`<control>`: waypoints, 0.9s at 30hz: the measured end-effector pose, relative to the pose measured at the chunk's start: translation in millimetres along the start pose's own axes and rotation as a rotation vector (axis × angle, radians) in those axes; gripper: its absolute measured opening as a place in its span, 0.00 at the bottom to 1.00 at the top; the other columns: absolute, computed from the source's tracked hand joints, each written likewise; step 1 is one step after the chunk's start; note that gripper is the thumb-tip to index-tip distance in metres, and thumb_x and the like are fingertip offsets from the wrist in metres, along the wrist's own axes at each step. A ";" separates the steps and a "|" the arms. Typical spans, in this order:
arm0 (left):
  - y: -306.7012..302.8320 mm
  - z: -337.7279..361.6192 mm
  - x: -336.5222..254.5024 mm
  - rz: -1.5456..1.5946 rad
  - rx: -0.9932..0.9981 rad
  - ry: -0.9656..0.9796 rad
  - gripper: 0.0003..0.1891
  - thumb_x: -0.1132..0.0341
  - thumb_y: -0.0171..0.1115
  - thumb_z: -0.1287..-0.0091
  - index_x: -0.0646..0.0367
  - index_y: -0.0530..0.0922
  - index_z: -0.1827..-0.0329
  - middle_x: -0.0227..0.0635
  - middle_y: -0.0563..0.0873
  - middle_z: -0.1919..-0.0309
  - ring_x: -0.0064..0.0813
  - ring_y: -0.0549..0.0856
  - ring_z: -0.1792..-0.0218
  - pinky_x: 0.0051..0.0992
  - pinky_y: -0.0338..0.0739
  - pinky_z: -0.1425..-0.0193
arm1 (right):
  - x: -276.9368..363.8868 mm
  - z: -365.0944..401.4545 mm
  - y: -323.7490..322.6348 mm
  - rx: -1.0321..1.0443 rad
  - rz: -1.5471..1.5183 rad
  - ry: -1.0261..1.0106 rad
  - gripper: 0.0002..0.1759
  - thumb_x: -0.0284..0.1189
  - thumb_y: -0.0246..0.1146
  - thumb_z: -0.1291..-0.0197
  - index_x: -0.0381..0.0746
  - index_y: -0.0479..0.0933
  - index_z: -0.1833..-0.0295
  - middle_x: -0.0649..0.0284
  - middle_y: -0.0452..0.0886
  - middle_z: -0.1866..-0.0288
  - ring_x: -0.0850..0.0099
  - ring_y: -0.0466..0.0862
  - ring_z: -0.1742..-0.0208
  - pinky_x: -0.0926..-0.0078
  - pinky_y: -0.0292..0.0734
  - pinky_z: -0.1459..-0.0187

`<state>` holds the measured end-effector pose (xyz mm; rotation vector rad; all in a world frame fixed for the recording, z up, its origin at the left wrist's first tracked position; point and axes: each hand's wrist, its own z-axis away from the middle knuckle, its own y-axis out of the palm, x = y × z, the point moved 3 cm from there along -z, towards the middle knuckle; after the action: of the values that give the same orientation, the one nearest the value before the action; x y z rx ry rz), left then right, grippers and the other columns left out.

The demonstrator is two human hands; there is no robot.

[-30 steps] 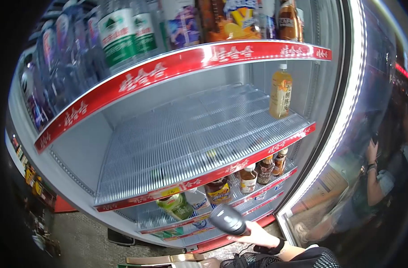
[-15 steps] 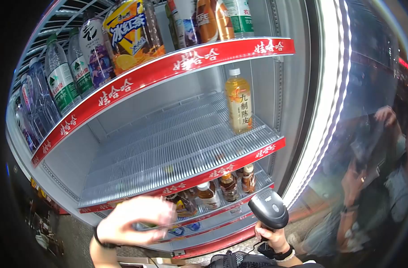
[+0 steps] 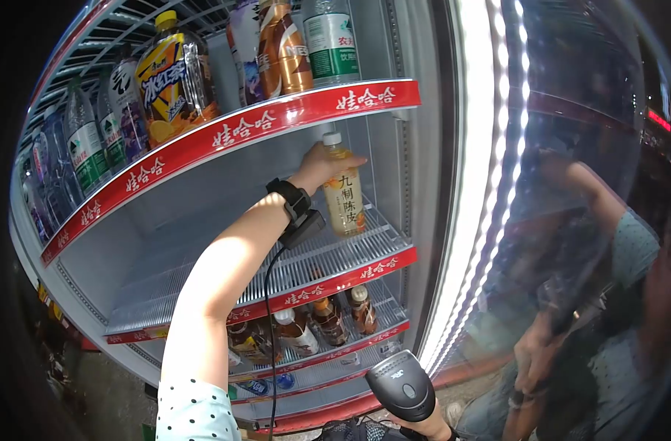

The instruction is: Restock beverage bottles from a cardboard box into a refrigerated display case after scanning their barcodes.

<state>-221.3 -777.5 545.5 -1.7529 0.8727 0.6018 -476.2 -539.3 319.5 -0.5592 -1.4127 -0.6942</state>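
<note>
My left hand [image 3: 321, 167] is wrapped round the upper part of a yellow drink bottle [image 3: 346, 206] with a white cap and a pale label, which stands upright at the right end of the middle shelf [image 3: 277, 268]. A black strap with a small box and a cable sits on that wrist. Low in the view, my right hand [image 3: 427, 422] grips a black barcode scanner [image 3: 404, 386]; the scanner's head hides most of the fingers.
Above, the upper shelf's red front strip [image 3: 240, 126] carries several bottles, including a large iced tea bottle [image 3: 172, 88]. Dark drink bottles [image 3: 328, 320] stand on the shelf below. A glass door [image 3: 563, 220] with reflections lies right of the bright light strip [image 3: 490, 184].
My left hand has reached up and right from the lower left and closed on the yellow bottle. The view has shifted, and the scanner stays in my right hand.
</note>
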 end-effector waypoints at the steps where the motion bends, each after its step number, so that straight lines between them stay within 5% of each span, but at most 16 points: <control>1: 1.5 1.7 4.1 -0.003 -0.014 0.030 0.24 0.53 0.67 0.50 0.62 0.73 0.58 0.36 0.81 0.68 0.29 0.82 0.63 0.28 0.77 0.57 | -37.7 -4.9 -2.6 -0.303 0.022 -0.288 0.33 0.22 0.72 0.64 0.33 0.68 0.48 0.63 0.78 0.57 0.77 0.77 0.55 0.78 0.70 0.51; 6: -2.9 39.4 -8.1 -0.089 -0.095 0.123 0.24 0.55 0.70 0.53 0.61 0.74 0.59 0.39 0.82 0.65 0.28 0.82 0.63 0.27 0.77 0.55 | -17.8 -9.7 -2.2 -0.191 0.074 -0.382 0.33 0.23 0.73 0.66 0.33 0.69 0.49 0.63 0.79 0.57 0.78 0.77 0.56 0.78 0.70 0.52; 8: -2.8 67.7 -14.2 -0.136 -0.125 0.143 0.25 0.55 0.70 0.54 0.60 0.73 0.56 0.38 0.82 0.64 0.28 0.82 0.61 0.28 0.77 0.54 | -13.2 -13.0 0.2 -0.240 -0.019 -0.456 0.19 0.25 0.71 0.60 0.32 0.76 0.60 0.60 0.82 0.65 0.76 0.81 0.63 0.78 0.75 0.60; 10: 1.3 96.4 -19.9 -0.208 -0.084 0.424 0.28 0.56 0.71 0.54 0.58 0.72 0.52 0.36 0.81 0.60 0.28 0.81 0.57 0.27 0.76 0.51 | -13.5 -19.4 8.1 -0.245 -0.088 -0.460 0.21 0.26 0.71 0.60 0.32 0.75 0.58 0.60 0.82 0.64 0.76 0.81 0.64 0.78 0.75 0.60; 12: -1.5 119.9 -18.1 -0.145 -0.088 0.403 0.30 0.58 0.73 0.56 0.56 0.72 0.50 0.34 0.79 0.57 0.29 0.79 0.54 0.27 0.75 0.48 | -14.4 -21.8 12.1 -0.329 -0.012 -0.550 0.25 0.26 0.72 0.62 0.32 0.73 0.55 0.60 0.81 0.63 0.75 0.81 0.63 0.78 0.75 0.60; 14: -7.6 144.0 -23.4 -0.071 -0.040 0.689 0.31 0.62 0.75 0.60 0.56 0.72 0.50 0.36 0.78 0.55 0.30 0.78 0.52 0.29 0.74 0.46 | -39.7 -23.3 12.7 -0.274 -0.016 -0.437 0.32 0.26 0.73 0.62 0.32 0.69 0.49 0.59 0.79 0.58 0.74 0.80 0.58 0.76 0.73 0.55; 15: -14.5 161.9 -39.0 -0.346 -0.122 0.805 0.32 0.65 0.76 0.63 0.57 0.73 0.51 0.37 0.79 0.56 0.32 0.78 0.52 0.31 0.74 0.46 | -57.2 -26.2 13.6 -0.233 -0.045 -0.410 0.33 0.26 0.72 0.62 0.32 0.67 0.48 0.59 0.78 0.55 0.73 0.78 0.55 0.75 0.71 0.53; 17: -30.4 194.2 -54.2 -0.392 -0.181 0.880 0.31 0.63 0.77 0.63 0.60 0.74 0.53 0.41 0.78 0.57 0.35 0.78 0.53 0.31 0.74 0.48 | -72.4 -32.9 22.0 -0.138 -0.288 -0.314 0.35 0.25 0.71 0.60 0.34 0.63 0.44 0.60 0.74 0.50 0.71 0.74 0.49 0.73 0.66 0.46; 18: -39.6 212.4 -60.0 -0.382 -0.225 0.897 0.31 0.62 0.77 0.63 0.61 0.74 0.53 0.42 0.78 0.57 0.35 0.78 0.53 0.31 0.74 0.48 | -66.0 -35.8 29.3 -0.141 -0.303 -0.318 0.31 0.26 0.69 0.58 0.35 0.66 0.46 0.62 0.76 0.56 0.72 0.76 0.54 0.74 0.69 0.51; 20: -60.5 253.8 -68.5 -0.410 -0.295 0.867 0.30 0.62 0.77 0.63 0.57 0.75 0.54 0.43 0.78 0.57 0.41 0.78 0.54 0.34 0.75 0.50 | -38.5 -43.3 47.1 -0.059 -0.451 -0.398 0.26 0.29 0.65 0.55 0.31 0.65 0.51 0.62 0.72 0.76 0.74 0.74 0.77 0.79 0.69 0.76; 22: -74.4 299.9 -79.0 -0.293 -0.328 0.807 0.28 0.63 0.78 0.64 0.53 0.75 0.57 0.40 0.77 0.57 0.45 0.78 0.55 0.39 0.76 0.51 | -37.0 -54.3 58.4 0.054 -0.449 -0.373 0.20 0.31 0.67 0.57 0.33 0.69 0.62 0.61 0.73 0.74 0.72 0.74 0.75 0.80 0.69 0.74; 24: -78.0 342.6 -66.2 -0.117 -0.492 0.894 0.26 0.63 0.78 0.64 0.51 0.75 0.60 0.36 0.75 0.60 0.48 0.77 0.56 0.43 0.77 0.51 | -36.5 -64.1 73.9 0.249 -0.412 -0.380 0.23 0.29 0.67 0.52 0.34 0.70 0.51 0.62 0.77 0.61 0.73 0.76 0.59 0.75 0.70 0.56; 25: -81.5 365.1 -62.1 -0.127 -0.517 0.908 0.24 0.65 0.77 0.62 0.53 0.75 0.61 0.36 0.74 0.60 0.48 0.76 0.55 0.45 0.77 0.51 | -33.3 -65.6 77.2 0.119 0.047 -0.515 0.25 0.26 0.66 0.53 0.33 0.69 0.47 0.58 0.78 0.55 0.69 0.77 0.53 0.73 0.70 0.51; 27: -87.6 422.9 -49.0 -0.133 -0.578 0.702 0.28 0.59 0.79 0.66 0.44 0.70 0.63 0.27 0.70 0.60 0.40 0.73 0.53 0.44 0.74 0.49 | -16.9 -74.9 104.9 0.208 0.127 -0.474 0.26 0.26 0.67 0.54 0.33 0.69 0.47 0.57 0.77 0.53 0.68 0.77 0.51 0.72 0.69 0.48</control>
<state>-176.8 -348.6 491.5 -2.6031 1.1042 0.1299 -349.1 -519.4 301.5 -0.6684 -1.8460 -0.3144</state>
